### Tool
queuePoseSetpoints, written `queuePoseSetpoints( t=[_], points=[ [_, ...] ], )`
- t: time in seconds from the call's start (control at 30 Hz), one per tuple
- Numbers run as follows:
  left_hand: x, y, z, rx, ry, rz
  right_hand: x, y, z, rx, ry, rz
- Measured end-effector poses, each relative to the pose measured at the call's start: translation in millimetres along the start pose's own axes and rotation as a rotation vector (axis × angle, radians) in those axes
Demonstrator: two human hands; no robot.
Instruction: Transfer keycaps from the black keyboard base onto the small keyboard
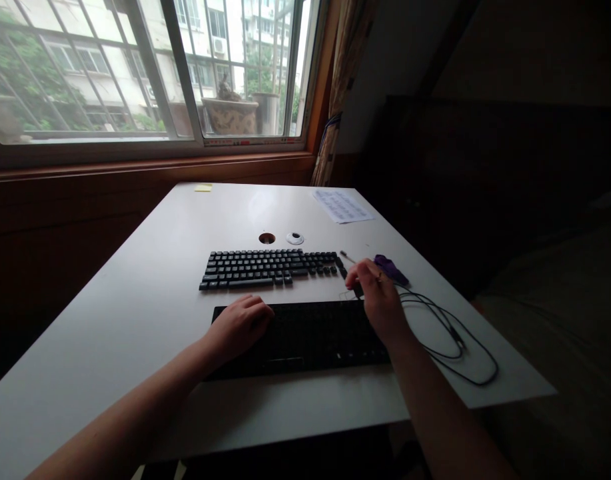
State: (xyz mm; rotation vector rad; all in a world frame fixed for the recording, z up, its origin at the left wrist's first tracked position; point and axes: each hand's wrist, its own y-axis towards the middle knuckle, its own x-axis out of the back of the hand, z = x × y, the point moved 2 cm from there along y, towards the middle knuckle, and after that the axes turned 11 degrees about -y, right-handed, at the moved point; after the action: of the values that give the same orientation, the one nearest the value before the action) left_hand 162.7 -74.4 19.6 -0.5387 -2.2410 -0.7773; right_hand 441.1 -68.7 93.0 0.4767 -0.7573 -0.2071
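A black keyboard (305, 333) lies flat near the front edge of the table, its surface too dark to make out much detail. My left hand (242, 320) rests on its upper left part, fingers laid over the edge and slightly bent. Above its right end, my right hand (378, 293) is closed in a pinch. A small dark piece shows under those fingers, with thin wire loops beside it; it looks like a wire keycap puller (356, 291). Behind the keyboard, loose black keycaps (250, 268) are set out in keyboard order.
A thin brush (346, 256) and a purple cloth (391, 269) lie beyond my right hand. A coiled black cable (455, 333) spreads to the right. Farther back are a cable hole (266, 238), its round cover (295, 238), printed paper (342, 205) and a yellow note (203, 188).
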Motion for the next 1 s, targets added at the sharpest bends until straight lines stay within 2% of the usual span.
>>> queuePoseSetpoints(
  t=[0.13, 0.27, 0.33, 0.5, 0.67, 0.8, 0.9, 1.0],
  points=[
    [-0.9, -0.2, 0.3, -0.019, 0.036, 0.019, 19.6, -29.4, -8.0, -0.104, -0.053, -0.086],
    [-1.0, 0.0, -0.1, -0.031, 0.06, 0.031, 23.9, -58.0, -19.6, -0.268, -0.065, 0.052],
    [-1.0, 0.0, 0.3, -0.035, 0.067, 0.032, 23.0, -66.4, -20.0, -0.3, -0.042, 0.117],
    [-0.9, -0.1, 2.1, -0.055, 0.072, 0.037, 15.2, -71.5, -6.5, -0.11, -0.177, 0.27],
    [0.6, 0.2, -0.1, -0.054, 0.079, 0.056, 5.4, -74.8, 7.6, 0.005, -0.333, 0.246],
    [1.8, 1.0, -2.9, -0.054, 0.076, 0.054, -2.8, -76.3, 16.0, 0.089, -0.408, 0.273],
    [1.8, 1.0, -3.1, -0.063, 0.07, 0.051, -1.9, -73.2, 12.0, 0.037, -0.374, 0.295],
    [1.3, 0.6, -2.0, -0.068, 0.074, 0.052, 1.3, -72.3, -2.2, -0.15, -0.21, 0.373]
  ],
)
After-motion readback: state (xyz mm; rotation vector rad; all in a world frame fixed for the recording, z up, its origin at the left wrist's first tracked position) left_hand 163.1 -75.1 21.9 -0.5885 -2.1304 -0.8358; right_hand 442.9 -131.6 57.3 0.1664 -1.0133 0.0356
